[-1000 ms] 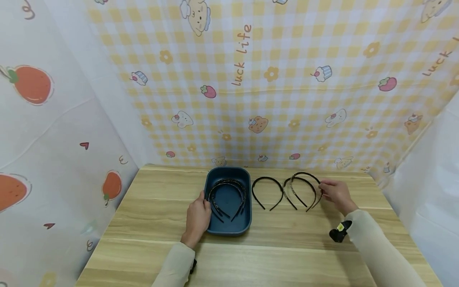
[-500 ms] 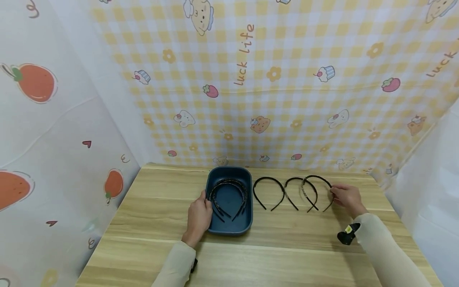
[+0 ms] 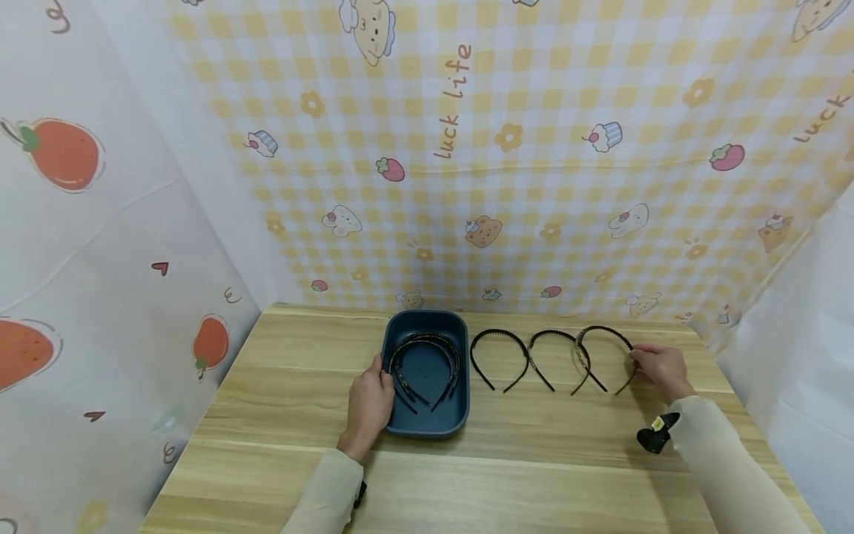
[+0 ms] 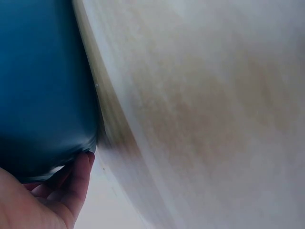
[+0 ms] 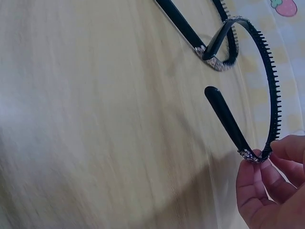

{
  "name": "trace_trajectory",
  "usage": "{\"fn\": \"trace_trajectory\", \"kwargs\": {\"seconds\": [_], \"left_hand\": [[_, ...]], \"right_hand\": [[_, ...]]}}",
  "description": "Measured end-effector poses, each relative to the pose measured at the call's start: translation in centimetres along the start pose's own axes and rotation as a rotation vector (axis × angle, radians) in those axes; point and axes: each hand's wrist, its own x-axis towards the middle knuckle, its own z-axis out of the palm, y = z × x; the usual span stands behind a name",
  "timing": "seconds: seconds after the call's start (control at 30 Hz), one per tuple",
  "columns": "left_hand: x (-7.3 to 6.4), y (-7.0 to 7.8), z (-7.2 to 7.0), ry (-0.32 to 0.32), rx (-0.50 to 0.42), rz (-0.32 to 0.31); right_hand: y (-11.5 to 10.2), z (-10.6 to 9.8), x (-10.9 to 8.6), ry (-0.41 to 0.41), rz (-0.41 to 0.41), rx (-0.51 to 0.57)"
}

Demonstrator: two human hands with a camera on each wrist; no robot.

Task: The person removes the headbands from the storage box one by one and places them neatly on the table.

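My left hand [image 3: 369, 404] grips the left side of a dark blue plastic basin [image 3: 427, 426]; the left wrist view shows fingers at the basin's edge. Inside the basin lie several black headbands [image 3: 427, 336], partly overlapping. At the right, my right hand [image 3: 663, 368] pinches one arm of a black toothed headband [image 5: 275, 95] with glittery trim. In the head view, the other arm of this held headband overlaps a second headband [image 3: 550, 332] beside it. A third headband [image 3: 499, 331] lies between that one and the basin, its ends toward me.
Everything stands on a light wooden table [image 3: 507, 489]. A yellow checked cloth [image 3: 507, 185] hangs along the table's back edge. White cloth walls [image 3: 133, 297] close in the left and right sides.
My right hand has moved to the right with the pinched headband, drawing it partly off the middle headband. The left hand and the basin have stayed in place.
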Motion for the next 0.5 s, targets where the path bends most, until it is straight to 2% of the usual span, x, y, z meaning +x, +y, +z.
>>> {"fn": "trace_trajectory", "kwargs": {"seconds": [0.23,0.5], "left_hand": [[0.0,0.0,0.1,-0.003,0.005,0.007],[0.0,-0.1,0.1,0.01,0.006,0.007]], "right_hand": [[0.5,-1.3,0.6,0.067,0.038,0.041],[1.5,-2.2,1.5,0.126,0.06,0.01]]}}
